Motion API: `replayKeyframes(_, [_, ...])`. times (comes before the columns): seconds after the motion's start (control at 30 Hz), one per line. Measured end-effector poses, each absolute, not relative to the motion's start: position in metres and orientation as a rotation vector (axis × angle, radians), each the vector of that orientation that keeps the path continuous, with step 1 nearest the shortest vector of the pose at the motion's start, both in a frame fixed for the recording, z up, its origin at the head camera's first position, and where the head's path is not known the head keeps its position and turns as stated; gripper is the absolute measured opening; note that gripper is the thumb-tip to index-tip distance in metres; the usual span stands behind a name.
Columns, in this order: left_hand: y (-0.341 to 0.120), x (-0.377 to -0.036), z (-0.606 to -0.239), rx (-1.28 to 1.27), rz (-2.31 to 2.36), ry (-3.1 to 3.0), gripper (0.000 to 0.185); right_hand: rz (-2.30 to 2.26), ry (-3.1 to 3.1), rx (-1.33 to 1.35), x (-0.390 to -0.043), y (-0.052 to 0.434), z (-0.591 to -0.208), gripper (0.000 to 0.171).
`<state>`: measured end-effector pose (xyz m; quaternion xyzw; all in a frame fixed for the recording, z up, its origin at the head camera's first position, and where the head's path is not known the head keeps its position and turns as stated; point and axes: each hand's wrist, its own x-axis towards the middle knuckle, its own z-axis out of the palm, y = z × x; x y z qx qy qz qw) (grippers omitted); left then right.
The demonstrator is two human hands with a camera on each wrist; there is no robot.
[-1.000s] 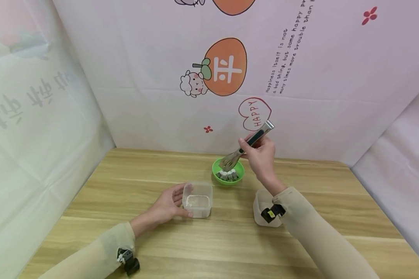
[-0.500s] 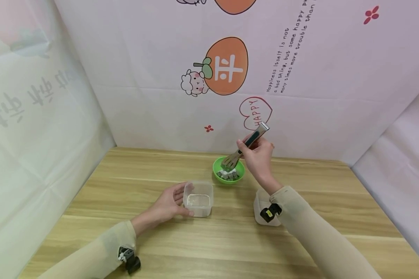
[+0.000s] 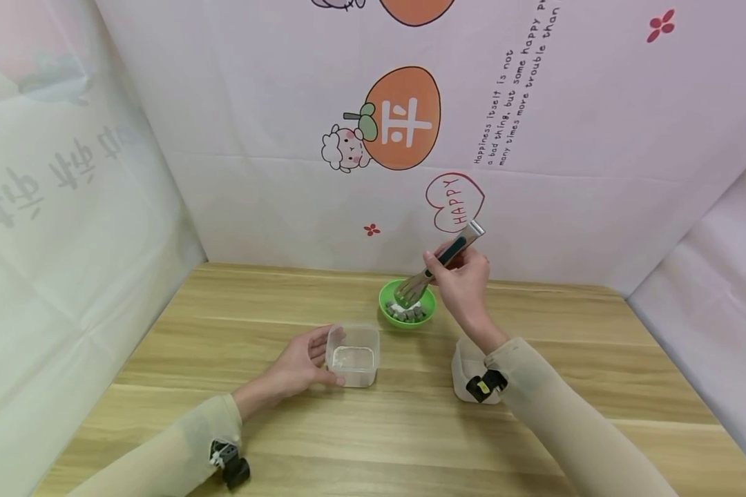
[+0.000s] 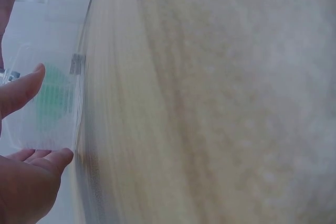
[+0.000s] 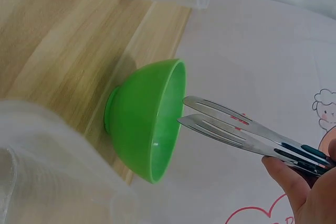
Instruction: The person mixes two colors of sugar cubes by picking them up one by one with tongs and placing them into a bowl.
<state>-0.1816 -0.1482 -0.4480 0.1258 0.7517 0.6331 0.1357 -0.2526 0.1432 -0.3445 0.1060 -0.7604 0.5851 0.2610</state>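
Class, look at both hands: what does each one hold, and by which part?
The right hand grips the metal tongs near the handle end. The left hand holds the clear container by its side.

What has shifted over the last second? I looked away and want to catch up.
Very little. The right hand with the tongs dipped slightly toward the green bowl, then eased back; the tips now sit at the bowl's rim. Nothing was taken or let go. The left hand keeps holding the clear container, and the bowl has not moved.
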Motion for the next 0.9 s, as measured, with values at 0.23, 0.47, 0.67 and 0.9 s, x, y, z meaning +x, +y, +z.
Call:
replayKeyframes(0.23, [-0.148, -0.182, -0.449, 0.353, 1.836, 2.168, 0.105, 1.653, -2.021, 0.322, -0.243, 0.140, -0.340, 0.015])
replayKeyframes(0.47, [-0.148, -0.182, -0.449, 0.348, 1.833, 2.172, 0.104, 1.684, -2.041, 0.397, -0.231, 0.137, -0.334, 0.016])
replayKeyframes(0.67, [-0.149, -0.183, -0.448, 0.349, 1.825, 2.182, 0.103, 1.653, -2.101, 0.479, -0.219, 0.134, -0.330, 0.015])
replayKeyframes(0.9, [-0.149, -0.182, -0.449, 0.347, 1.827, 2.178, 0.103, 1.688, -2.105, 0.580, -0.205, 0.125, -0.325, 0.013])
